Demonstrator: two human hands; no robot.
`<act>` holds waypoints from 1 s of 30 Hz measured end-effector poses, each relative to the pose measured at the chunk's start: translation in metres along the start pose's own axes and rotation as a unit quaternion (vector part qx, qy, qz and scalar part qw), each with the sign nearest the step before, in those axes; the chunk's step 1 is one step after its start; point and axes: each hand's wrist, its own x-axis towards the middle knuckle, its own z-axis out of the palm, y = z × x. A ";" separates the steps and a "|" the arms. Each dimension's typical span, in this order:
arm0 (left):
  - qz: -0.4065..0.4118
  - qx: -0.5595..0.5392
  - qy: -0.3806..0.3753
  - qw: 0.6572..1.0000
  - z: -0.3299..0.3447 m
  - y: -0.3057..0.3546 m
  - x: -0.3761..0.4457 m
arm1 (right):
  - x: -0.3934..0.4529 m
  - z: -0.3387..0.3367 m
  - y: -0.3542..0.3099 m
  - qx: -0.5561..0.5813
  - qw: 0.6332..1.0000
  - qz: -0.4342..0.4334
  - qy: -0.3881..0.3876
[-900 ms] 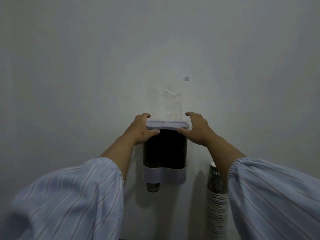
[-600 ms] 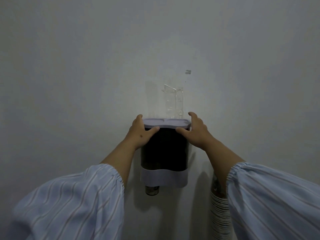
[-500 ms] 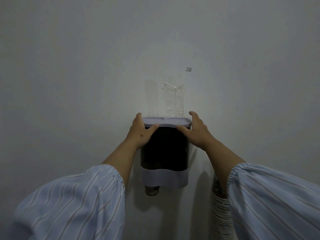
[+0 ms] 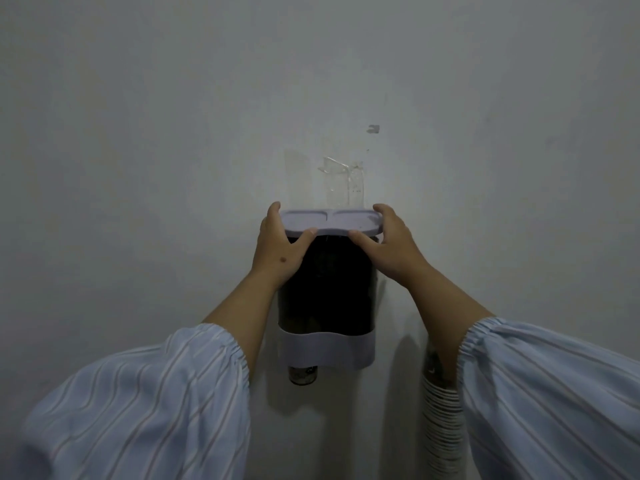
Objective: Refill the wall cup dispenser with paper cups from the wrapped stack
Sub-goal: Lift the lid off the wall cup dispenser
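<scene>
The wall cup dispenser (image 4: 325,292) hangs on the wall, dark and see-through with a pale lilac band at its base. A cup bottom (image 4: 303,375) pokes out below on the left side. Its lilac lid (image 4: 330,221) sits on top. My left hand (image 4: 280,247) grips the lid's left end, thumb under the front edge. My right hand (image 4: 388,244) grips the right end the same way. A stack of paper cups (image 4: 441,420) stands lower right, partly hidden behind my right sleeve.
Clear tape and a plastic bracket (image 4: 343,181) cling to the wall just above the lid. A small tape scrap (image 4: 373,129) sits higher up. The grey wall (image 4: 138,168) fills the rest of the view.
The view has shifted and the dispenser looks closer. Both hands have stayed clamped on the lid's ends, and the lid's front edge looks slightly raised off the dark body.
</scene>
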 end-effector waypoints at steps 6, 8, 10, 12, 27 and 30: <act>0.020 -0.020 0.018 0.999 -0.006 0.017 -0.026 | -0.025 -0.021 -0.007 -0.005 1.000 -0.008 0.023; 0.010 -0.039 0.013 0.999 -0.006 0.017 -0.038 | -0.038 -0.030 -0.007 -0.007 1.000 -0.005 0.022; -0.002 -0.058 0.002 0.998 -0.005 0.017 -0.054 | -0.053 -0.040 -0.006 -0.013 1.000 -0.004 0.023; -0.007 -0.064 -0.008 0.998 -0.003 0.018 -0.072 | -0.071 -0.050 -0.004 -0.028 0.999 -0.002 0.016; -0.046 -0.094 -0.128 0.986 0.052 0.026 -0.209 | -0.216 -0.109 0.045 -0.093 0.986 0.132 -0.046; -0.064 -0.100 -0.165 0.979 0.075 0.026 -0.242 | -0.254 -0.121 0.065 -0.111 0.977 0.172 -0.056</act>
